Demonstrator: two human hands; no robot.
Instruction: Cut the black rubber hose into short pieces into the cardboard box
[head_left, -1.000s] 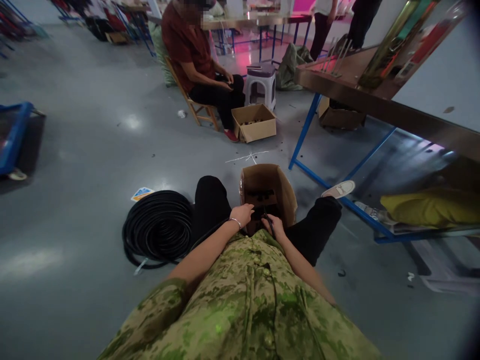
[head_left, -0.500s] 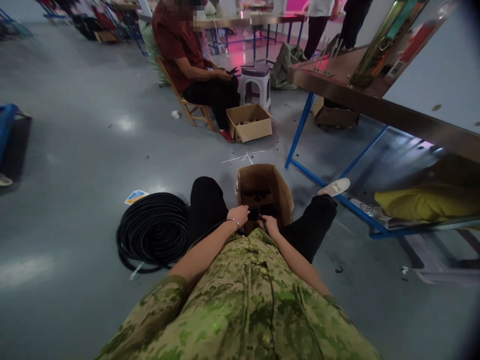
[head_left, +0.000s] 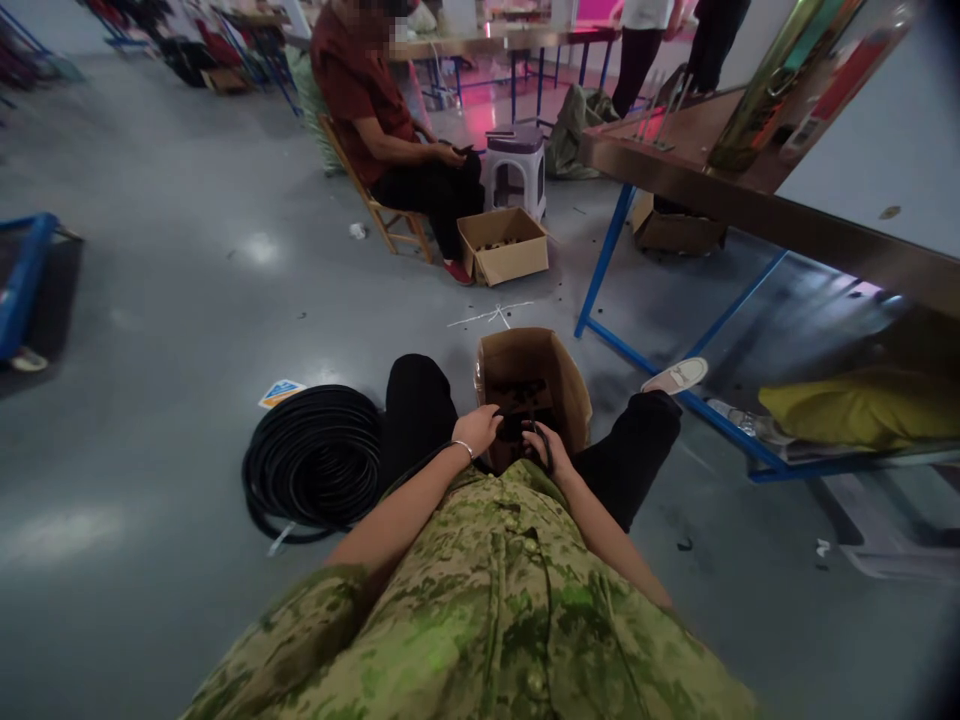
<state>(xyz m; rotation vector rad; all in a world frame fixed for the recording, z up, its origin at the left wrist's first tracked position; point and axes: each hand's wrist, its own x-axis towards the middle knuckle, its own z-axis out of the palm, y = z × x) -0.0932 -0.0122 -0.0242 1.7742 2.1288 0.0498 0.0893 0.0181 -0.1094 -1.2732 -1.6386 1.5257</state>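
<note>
My left hand (head_left: 478, 430) is closed around the end of a black hose, over the near left edge of an open cardboard box (head_left: 574, 385). From a thick coil of black hose (head_left: 311, 460) on the floor at my left, a length runs along my left forearm. In my right hand (head_left: 551, 447) is a pair of scissors (head_left: 547, 455), its dark handle loops round my fingers and its blades pointing away from me into the box. Short dark pieces lie inside the box. The hose end is hard to make out against them.
A seated person (head_left: 352, 120) works ahead, behind another cardboard box (head_left: 510, 262) and a plastic stool (head_left: 516, 165). To the right stands a table (head_left: 675, 180) with blue legs; a yellow cloth (head_left: 855, 410) lies beneath it. A blue frame (head_left: 26, 290) is at far left.
My right hand has moved slightly away from my left hand, and the scissors now point more forward. The view has shifted slightly. The seated person's hands have moved a little.
</note>
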